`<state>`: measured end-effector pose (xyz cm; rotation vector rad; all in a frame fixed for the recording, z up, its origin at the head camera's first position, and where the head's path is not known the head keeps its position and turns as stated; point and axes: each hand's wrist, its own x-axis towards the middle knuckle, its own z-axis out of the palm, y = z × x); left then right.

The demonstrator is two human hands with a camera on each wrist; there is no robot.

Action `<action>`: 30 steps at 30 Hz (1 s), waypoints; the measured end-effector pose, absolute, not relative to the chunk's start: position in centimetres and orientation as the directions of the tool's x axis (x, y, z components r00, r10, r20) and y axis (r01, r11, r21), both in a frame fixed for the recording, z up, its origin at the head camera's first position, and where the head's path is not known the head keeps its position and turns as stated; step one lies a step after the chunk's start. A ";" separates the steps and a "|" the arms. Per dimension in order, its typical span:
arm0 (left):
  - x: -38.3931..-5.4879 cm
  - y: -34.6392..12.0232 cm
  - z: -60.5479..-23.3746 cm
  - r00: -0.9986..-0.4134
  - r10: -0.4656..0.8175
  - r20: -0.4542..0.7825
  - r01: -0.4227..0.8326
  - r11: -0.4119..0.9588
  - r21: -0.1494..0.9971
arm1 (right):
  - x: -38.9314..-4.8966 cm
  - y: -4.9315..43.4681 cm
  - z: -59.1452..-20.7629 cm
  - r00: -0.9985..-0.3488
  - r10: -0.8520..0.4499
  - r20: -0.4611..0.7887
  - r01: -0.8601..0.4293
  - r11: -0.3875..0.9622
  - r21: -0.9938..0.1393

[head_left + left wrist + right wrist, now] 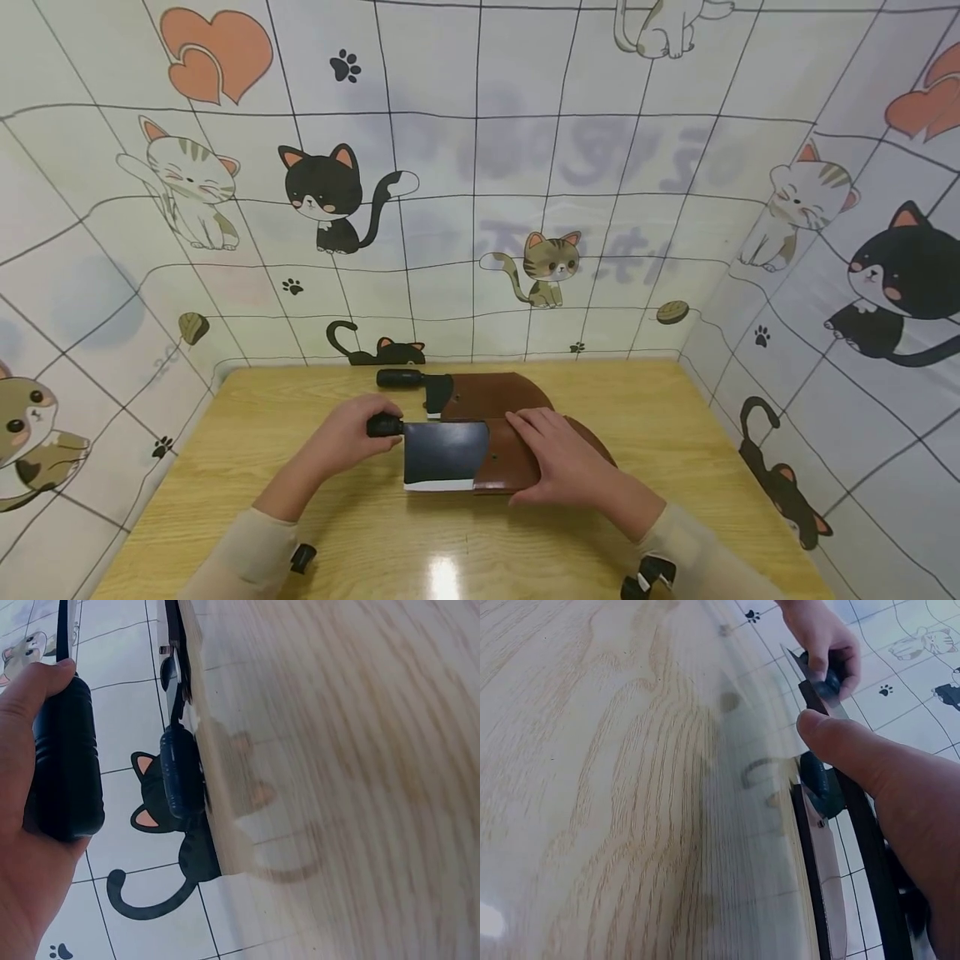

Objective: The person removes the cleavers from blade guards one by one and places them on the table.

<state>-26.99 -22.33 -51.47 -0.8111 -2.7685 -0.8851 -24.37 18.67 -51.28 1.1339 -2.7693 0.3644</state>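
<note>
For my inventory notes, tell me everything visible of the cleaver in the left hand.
The cleaver has a broad blade, dark-faced and metallic-looking, with a bright strip along its edge on the person's side. Its black, plastic-looking handle has shallow grooves and points left in the head view, gripped by the left hand. The blade's far end is hidden in a brown, leather-like sheath, which the right hand holds. It appears raised off the table.

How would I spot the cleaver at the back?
Find the wooden table, then look to its far side, by the cat-patterned wall. There lies the back cleaver, black handle pointing left, a brown sheath over most of it. Unlike the front cleaver, it shows only a narrow strip of dark blade.
</note>
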 end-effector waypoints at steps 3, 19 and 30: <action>-27.0 -22.7 -51.5 -0.853 0.454 0.256 0.519 0.689 0.507 | -24.4 18.9 -51.3 -0.714 -0.675 0.185 -0.700 0.690 -0.185; -26.9 -24.3 -51.9 -0.858 0.444 0.259 0.512 0.694 0.507 | -24.6 19.2 -51.4 -0.703 -0.690 0.174 -0.711 0.678 -0.185; -26.8 -25.6 -52.2 -0.874 0.424 0.239 0.483 0.691 0.538 | -24.7 19.7 -51.9 -0.705 -0.684 0.186 -0.709 0.670 -0.220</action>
